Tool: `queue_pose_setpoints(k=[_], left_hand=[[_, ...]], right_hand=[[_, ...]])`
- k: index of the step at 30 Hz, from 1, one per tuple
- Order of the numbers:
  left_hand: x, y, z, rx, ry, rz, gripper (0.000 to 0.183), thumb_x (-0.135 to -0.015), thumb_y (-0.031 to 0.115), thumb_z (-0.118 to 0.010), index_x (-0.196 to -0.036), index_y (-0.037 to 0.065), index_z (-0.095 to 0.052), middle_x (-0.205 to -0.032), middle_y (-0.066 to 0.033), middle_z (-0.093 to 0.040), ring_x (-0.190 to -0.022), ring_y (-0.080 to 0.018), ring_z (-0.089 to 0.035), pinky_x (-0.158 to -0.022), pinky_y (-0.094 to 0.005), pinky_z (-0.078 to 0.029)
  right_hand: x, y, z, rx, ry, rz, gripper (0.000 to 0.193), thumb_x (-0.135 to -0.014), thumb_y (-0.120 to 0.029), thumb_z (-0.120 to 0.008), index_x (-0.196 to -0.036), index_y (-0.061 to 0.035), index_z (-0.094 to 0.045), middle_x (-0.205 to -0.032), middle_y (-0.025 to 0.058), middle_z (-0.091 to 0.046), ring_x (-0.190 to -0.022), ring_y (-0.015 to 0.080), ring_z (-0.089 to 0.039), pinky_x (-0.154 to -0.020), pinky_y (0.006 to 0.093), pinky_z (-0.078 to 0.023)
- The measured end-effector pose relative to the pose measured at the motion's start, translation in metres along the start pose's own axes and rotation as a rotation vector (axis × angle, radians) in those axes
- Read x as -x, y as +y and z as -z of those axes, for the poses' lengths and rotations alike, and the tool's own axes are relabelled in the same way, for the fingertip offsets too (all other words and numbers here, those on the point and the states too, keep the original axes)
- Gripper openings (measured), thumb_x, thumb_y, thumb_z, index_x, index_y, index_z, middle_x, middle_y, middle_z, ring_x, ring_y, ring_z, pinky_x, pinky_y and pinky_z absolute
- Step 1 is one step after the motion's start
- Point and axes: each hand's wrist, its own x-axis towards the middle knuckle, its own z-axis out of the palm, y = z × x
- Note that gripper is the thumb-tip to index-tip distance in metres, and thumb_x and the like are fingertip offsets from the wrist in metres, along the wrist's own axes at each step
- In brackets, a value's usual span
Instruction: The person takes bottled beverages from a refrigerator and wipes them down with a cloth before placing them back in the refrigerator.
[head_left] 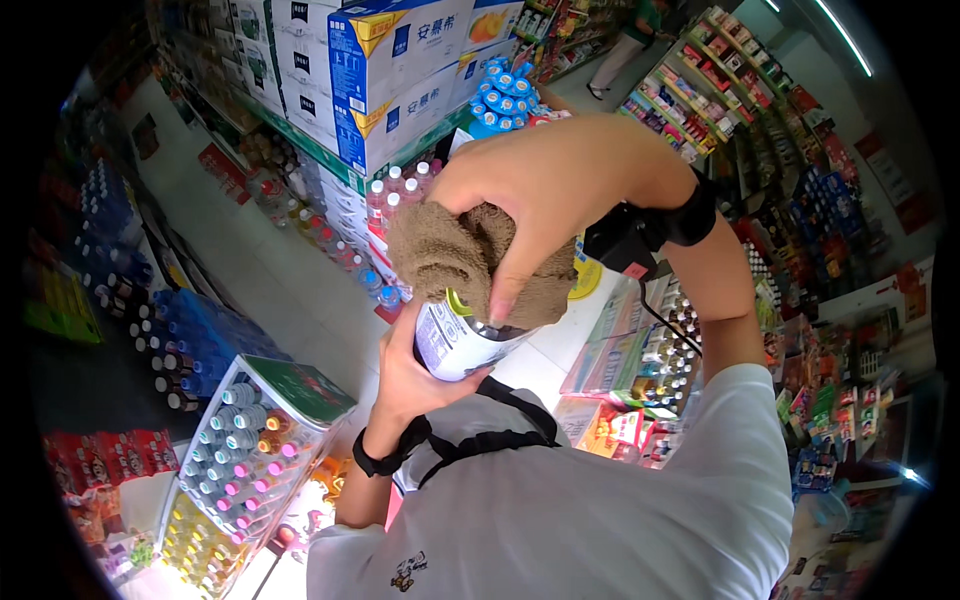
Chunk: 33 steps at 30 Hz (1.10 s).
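Holding a white can [455,345] with the left hand [402,365], curled round its side, in the middle of the frame. Pinching a brown cloth [435,245] with the right hand [545,175] — bunched up and touching the can's top, with the thumb down by the rim. At the top, blue and white boxes [400,85] — at the lower left, bottles [240,438] with bright caps.
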Motion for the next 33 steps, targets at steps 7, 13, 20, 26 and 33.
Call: queue_pose_setpoints(k=[7, 13, 20, 26, 33], left_hand=[[0.004, 0.003, -0.006, 0.106, -0.048, -0.072, 0.091, -0.05, 0.017, -0.086, -0.127, -0.006, -0.044, -0.107, -0.0184, -0.063, -0.099, -0.0239, -0.064, -0.087, -0.0343, -0.049], [0.002, 0.0, -0.019, 0.201, -0.057, -0.042, 0.091, -0.05, 0.015, -0.086, -0.127, -0.006, -0.044, -0.108, -0.0173, -0.063, -0.1, -0.022, -0.063, -0.088, -0.0348, -0.048], [-0.011, 0.009, -0.041, 0.082, -0.209, 0.018, 0.088, -0.05, 0.013, -0.086, -0.125, -0.006, -0.045, -0.107, -0.0168, -0.064, -0.097, -0.0229, -0.064, -0.088, -0.0355, -0.048], [-0.018, 0.006, -0.078, 0.177, -0.151, 0.129, 0.081, -0.051, 0.012, -0.084, -0.121, -0.006, -0.047, -0.105, -0.0154, -0.064, -0.095, -0.021, -0.063, -0.085, -0.0337, -0.048], [-0.03, 0.015, -0.118, 0.071, -0.086, 0.113, 0.078, -0.048, 0.014, -0.084, -0.115, -0.005, -0.05, -0.103, -0.0137, -0.063, -0.093, -0.0204, -0.062, -0.084, -0.0333, -0.048]], right_hand=[[0.011, -0.018, -0.027, 0.327, 0.511, -0.118, 0.041, -0.069, -0.039, -0.073, -0.073, 0.0, -0.059, -0.067, 0.0151, -0.056, -0.066, 0.0304, -0.057, -0.058, 0.0365, -0.043], [0.026, -0.011, -0.037, 0.195, 0.721, -0.232, 0.034, -0.072, -0.035, -0.069, -0.077, -0.0031, -0.061, -0.073, 0.0159, -0.059, -0.071, 0.0338, -0.058, -0.061, 0.0398, -0.044], [0.06, 0.01, -0.057, 0.219, 0.674, 0.035, 0.033, -0.072, -0.031, -0.073, -0.074, -0.0019, -0.058, -0.067, 0.0123, -0.052, -0.067, 0.0312, -0.052, -0.062, 0.038, -0.041], [0.089, 0.052, -0.066, 0.186, 0.958, -0.086, 0.043, -0.08, -0.036, -0.07, -0.067, 0.0017, -0.055, -0.059, 0.0151, -0.048, -0.053, 0.0278, -0.049, -0.051, 0.0344, -0.038], [0.149, 0.081, -0.078, -0.817, 0.922, -0.1, 0.04, -0.086, -0.032, -0.068, -0.102, 0.0032, -0.06, -0.088, 0.0044, -0.062, -0.083, 0.0091, -0.058, -0.069, 0.0262, -0.047]])
